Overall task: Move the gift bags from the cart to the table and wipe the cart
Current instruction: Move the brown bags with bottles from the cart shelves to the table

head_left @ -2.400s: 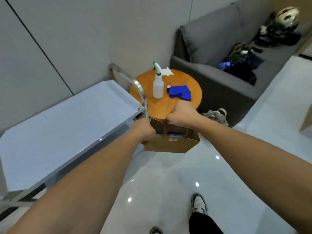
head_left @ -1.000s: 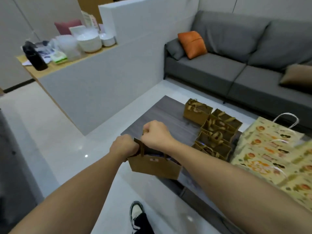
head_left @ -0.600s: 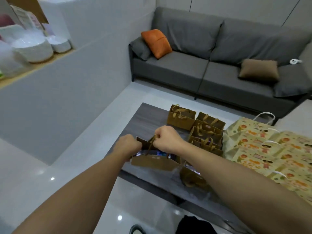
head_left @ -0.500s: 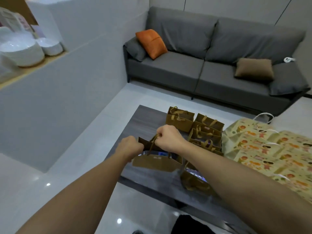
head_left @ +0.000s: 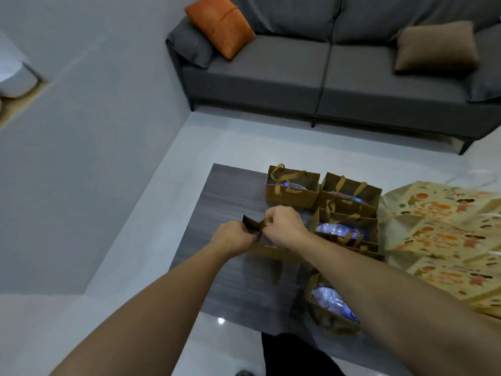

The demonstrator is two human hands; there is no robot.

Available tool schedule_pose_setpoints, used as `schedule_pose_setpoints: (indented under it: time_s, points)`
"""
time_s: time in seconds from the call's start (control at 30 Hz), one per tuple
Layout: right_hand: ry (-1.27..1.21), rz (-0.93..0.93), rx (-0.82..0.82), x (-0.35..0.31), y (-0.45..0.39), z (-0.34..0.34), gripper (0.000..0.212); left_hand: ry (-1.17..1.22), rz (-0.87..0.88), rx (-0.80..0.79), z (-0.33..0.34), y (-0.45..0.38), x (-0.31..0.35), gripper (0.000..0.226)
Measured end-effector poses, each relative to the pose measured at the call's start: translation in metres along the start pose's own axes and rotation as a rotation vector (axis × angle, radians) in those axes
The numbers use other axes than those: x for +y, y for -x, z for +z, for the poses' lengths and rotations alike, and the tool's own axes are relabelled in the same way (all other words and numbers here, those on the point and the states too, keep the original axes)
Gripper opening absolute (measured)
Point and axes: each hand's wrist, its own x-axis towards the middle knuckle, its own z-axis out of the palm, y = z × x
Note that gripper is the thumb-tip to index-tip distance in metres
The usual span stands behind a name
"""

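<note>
Since half a second earlier, the brown gift bag (head_left: 267, 248) has come lower and further in over the dark tabletop (head_left: 230, 194), and the view has tipped down. Both hands are closed in fists on the bag: the left hand (head_left: 233, 238) grips the near left of its rim, the right hand (head_left: 284, 226) pinches the ribbon handle (head_left: 264, 225). Whether the bag's base touches the tabletop cannot be told. At 1 to 3 o'clock from the held bag stand other brown gift bags (head_left: 292, 185), open-topped, packed close together; another (head_left: 329, 308) sits at 5 o'clock, partly hidden by the right forearm. Yellow printed bags (head_left: 439, 229) lie flat at 3 o'clock. Beyond, at 12 o'clock, a grey sofa (head_left: 298, 74) carries an orange cushion (head_left: 219, 24) and a tan cushion (head_left: 436, 47).
</note>
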Motion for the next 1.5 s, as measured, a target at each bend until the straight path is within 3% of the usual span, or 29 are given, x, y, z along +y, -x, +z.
schedule_pose_setpoints:
  time_s: [0.47,0.63,0.93,1.2,1.37,1.5]
  points:
    - [0.12,0.088,-0.129,0.078,-0.117,-0.001,0.024,-0.088,-0.077,-0.13,0.025,-0.088,0.023,0.027]
    - [0.167,0.025,-0.077,0.073,-0.131,-0.003,0.002,-0.104,-0.079,-0.167,0.03,-0.096,0.015,0.028]
    - [0.271,0.072,-0.043,0.066,-0.131,-0.008,0.006,-0.135,-0.018,-0.16,0.014,-0.107,0.013,0.024]
    - [0.282,0.194,0.126,0.047,-0.064,-0.004,0.046,-0.253,0.266,-0.132,-0.039,-0.089,0.037,0.013]
    - [0.276,0.339,0.261,0.021,-0.004,-0.029,0.054,-0.332,0.51,-0.05,-0.079,-0.061,0.075,0.022]
    - [0.215,0.456,0.406,0.004,0.052,-0.038,0.06,-0.381,0.724,-0.029,-0.074,-0.032,0.1,0.021]
